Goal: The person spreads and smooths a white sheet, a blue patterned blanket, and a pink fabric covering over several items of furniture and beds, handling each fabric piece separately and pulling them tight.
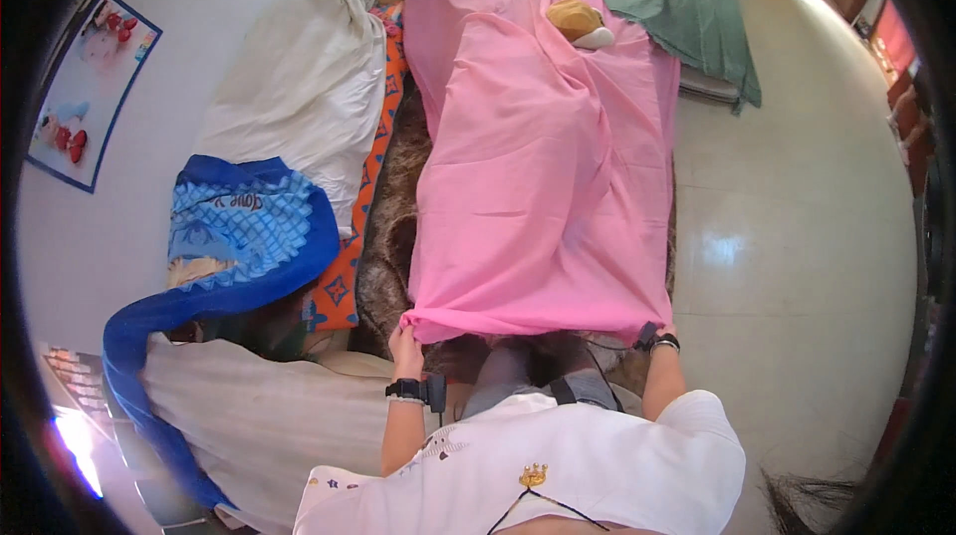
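A long pink cloth lies spread in front of me, with soft folds running through its middle. My left hand is closed on its near left corner, where the edge is bunched. At the near right corner my right hand grips the same edge, its fingers partly hidden by the cloth and a dark wrist device. Between the hands the near edge hangs almost straight, just beyond my legs. On the far part of the cloth rests a tan and white cap-like item.
Brown furry bedding shows beneath the pink cloth. To the left are an orange patterned cloth, a cream sheet and a blue printed long-sleeved top. A green cloth drapes at the far right, beside the tiled floor.
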### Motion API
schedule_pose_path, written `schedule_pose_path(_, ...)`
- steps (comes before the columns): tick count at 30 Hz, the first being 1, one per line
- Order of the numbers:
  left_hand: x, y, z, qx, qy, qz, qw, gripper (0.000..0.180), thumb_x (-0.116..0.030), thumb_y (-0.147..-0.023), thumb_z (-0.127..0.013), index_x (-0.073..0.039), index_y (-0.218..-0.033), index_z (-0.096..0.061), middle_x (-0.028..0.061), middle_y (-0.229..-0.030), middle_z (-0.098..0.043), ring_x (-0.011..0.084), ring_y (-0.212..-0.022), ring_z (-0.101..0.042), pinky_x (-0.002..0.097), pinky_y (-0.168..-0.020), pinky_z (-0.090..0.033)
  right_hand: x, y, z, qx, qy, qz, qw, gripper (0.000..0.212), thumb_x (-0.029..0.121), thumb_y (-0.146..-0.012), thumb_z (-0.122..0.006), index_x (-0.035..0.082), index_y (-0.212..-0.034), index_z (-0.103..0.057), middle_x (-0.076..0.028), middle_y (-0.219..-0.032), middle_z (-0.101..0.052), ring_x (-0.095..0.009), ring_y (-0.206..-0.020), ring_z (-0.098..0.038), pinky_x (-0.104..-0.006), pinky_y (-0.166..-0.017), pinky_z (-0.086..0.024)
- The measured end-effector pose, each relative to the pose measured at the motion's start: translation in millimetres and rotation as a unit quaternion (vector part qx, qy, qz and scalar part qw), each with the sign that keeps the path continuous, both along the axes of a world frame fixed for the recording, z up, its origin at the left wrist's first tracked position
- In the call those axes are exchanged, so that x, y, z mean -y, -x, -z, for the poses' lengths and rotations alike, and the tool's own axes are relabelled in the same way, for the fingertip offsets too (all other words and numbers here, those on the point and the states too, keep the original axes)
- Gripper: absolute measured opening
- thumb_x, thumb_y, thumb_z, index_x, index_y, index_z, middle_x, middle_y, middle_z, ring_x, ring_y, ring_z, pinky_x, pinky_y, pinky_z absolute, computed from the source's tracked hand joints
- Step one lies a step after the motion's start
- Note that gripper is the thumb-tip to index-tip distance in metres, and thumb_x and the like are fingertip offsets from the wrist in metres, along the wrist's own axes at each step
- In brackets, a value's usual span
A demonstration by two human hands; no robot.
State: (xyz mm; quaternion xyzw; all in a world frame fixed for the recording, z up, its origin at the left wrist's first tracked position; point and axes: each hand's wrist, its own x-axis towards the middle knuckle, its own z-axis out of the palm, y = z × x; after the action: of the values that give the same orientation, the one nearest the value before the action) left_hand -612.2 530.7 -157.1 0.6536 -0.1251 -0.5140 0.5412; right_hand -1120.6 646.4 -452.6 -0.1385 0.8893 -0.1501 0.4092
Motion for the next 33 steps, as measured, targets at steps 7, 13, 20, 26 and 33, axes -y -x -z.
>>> schedule_pose_path(7,32.8,3.7,32.2,0.254,0.066,0.118,0.958,0.013,-0.007,-0.069,-0.046,0.003,-0.075,-0.052,0.0037,-0.061,-0.048,0.0135,-0.058,-0.045,0.0246,-0.053,-0.035,24.6,21.0,-119.9,0.067,0.086,0.048,0.993,0.043,0.034,-0.066,-0.048,-0.006,-0.081,-0.051,-0.016,-0.075,-0.054,-0.023,-0.069,-0.052,-0.0327,-0.058,-0.04)
schedule_pose_path(13,32.9,25.7,5.1,0.669,-0.015,0.159,0.726,0.012,-0.01,-0.062,-0.049,-0.003,-0.07,-0.055,0.0124,-0.083,-0.044,0.0255,-0.078,-0.042,0.0331,-0.062,-0.038,28.2,38.9,-191.3,-0.055,-0.042,-0.171,0.983,0.044,0.036,-0.065,-0.048,-0.004,-0.081,-0.053,-0.021,-0.079,-0.053,-0.029,-0.072,-0.052,-0.0361,-0.062,-0.039)
schedule_pose_path(20,28.0,45.1,-26.8,0.538,-0.121,0.246,0.797,0.022,-0.013,-0.067,-0.042,-0.007,-0.085,-0.054,0.0162,-0.082,-0.05,0.032,-0.075,-0.047,0.0372,-0.062,-0.039,94.2,131.9,-236.7,-0.243,0.387,0.161,0.875,0.028,0.021,-0.072,-0.039,-0.005,-0.073,-0.051,-0.014,-0.066,-0.054,-0.023,-0.058,-0.05,-0.0344,-0.055,-0.039)
schedule_pose_path(26,29.1,45.2,-18.6,0.059,0.101,0.067,0.991,0.027,-0.019,-0.074,-0.04,0.002,-0.09,-0.047,0.0104,-0.081,-0.052,0.0202,-0.076,-0.05,0.0291,-0.063,-0.042,146.8,95.3,-382.2,-0.019,0.633,0.14,0.761,0.02,0.018,-0.078,-0.034,0.002,-0.084,-0.045,-0.004,-0.075,-0.048,-0.012,-0.067,-0.045,-0.0256,-0.06,-0.037)
schedule_pose_path(33,3.9,46.6,7.9,0.307,0.071,0.217,0.924,0.03,-0.022,-0.068,-0.047,-0.004,-0.093,-0.047,0.0094,-0.093,-0.049,0.0197,-0.085,-0.047,0.0319,-0.071,-0.04,111.4,122.3,-242.2,-0.175,0.412,0.082,0.891,0.028,0.022,-0.078,-0.031,-0.004,-0.082,-0.043,-0.015,-0.075,-0.049,-0.024,-0.07,-0.047,-0.0341,-0.064,-0.036)
